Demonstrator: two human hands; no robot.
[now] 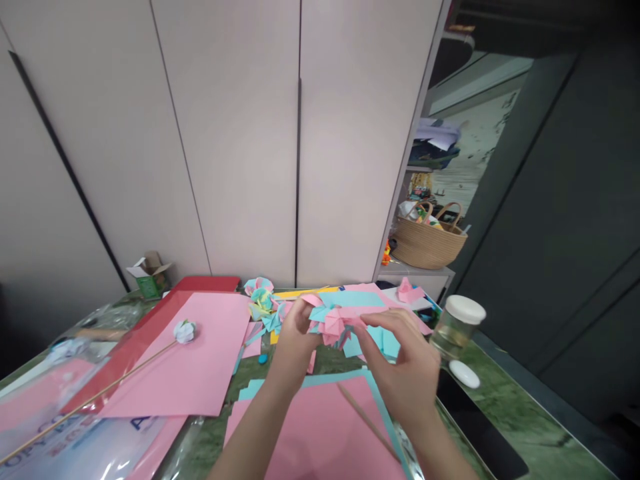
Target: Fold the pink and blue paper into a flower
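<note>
A folded pink and light-blue paper flower point(333, 325) is held up between my two hands above the table. My left hand point(295, 333) is closed round its left side, with the fingertips partly hidden behind the paper. On the other side, my right hand point(400, 360) pinches a pink edge of the flower between thumb and fingers. Below them lies a stack of pink and blue paper sheets point(320, 427), with a thin wooden stick point(367, 420) resting across it. Behind the hands are several folded paper pieces point(263, 300) in pink, blue and yellow.
On the left, a long stick with a white paper flower point(185, 331) crosses a pink sheet point(205, 373). A lidded jar point(457, 327), a white oval object point(464, 375) and a black phone-like slab point(480, 427) are at right. A small green box point(151, 283) stands back left.
</note>
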